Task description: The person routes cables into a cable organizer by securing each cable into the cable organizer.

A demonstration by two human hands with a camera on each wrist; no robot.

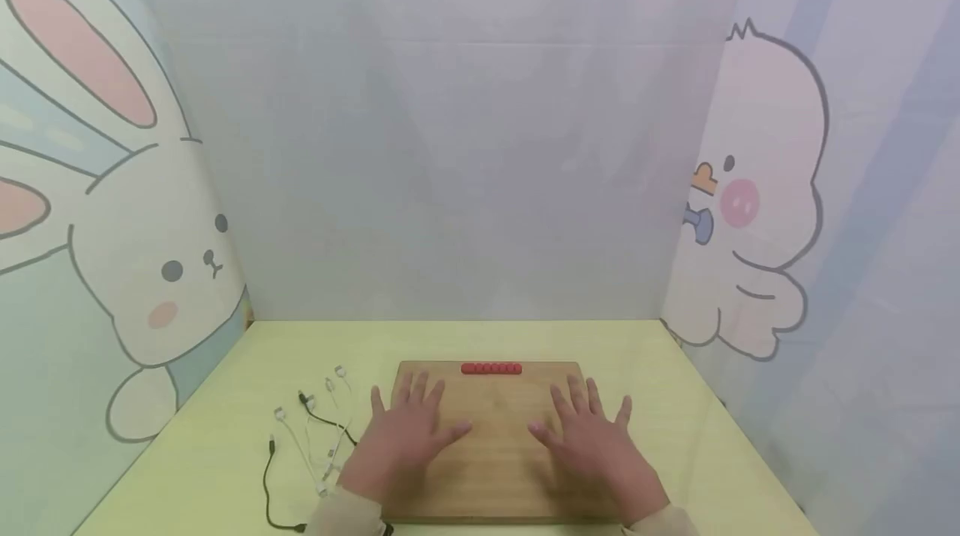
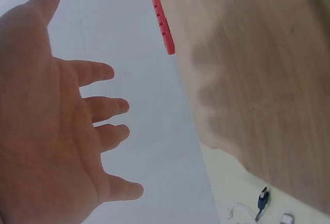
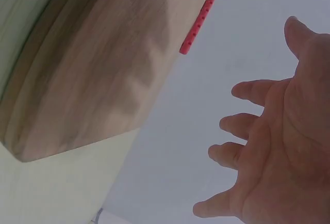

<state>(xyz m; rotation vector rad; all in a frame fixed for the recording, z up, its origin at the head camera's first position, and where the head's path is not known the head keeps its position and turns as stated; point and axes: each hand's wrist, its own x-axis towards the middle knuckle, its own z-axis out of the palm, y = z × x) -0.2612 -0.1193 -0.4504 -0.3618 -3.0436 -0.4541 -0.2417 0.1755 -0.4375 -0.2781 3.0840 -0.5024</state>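
Note:
My left hand [image 1: 408, 433] hovers over the left side of a wooden board [image 1: 491, 469], its fingers spread and holding nothing. Over the board's right side, my right hand [image 1: 594, 438] is likewise spread and bare. Both wrist views show a gap between palm and board, with shadows of fingers on the wood. A red notched strip [image 1: 491, 368], like a cable holder, lies along the board's far edge; its notches hold nothing in the left wrist view. Left of the board lie several cables: white USB cables [image 1: 302, 448] and black ones [image 1: 266, 486]. My left forearm hides part of them.
The board lies on a pale yellow table [image 1: 622, 344]. A grey-white curtain [image 1: 465, 144] stands behind it. Side curtains carry a cartoon rabbit [image 1: 150, 211] on the left and a cartoon duck [image 1: 772, 144] on the right.

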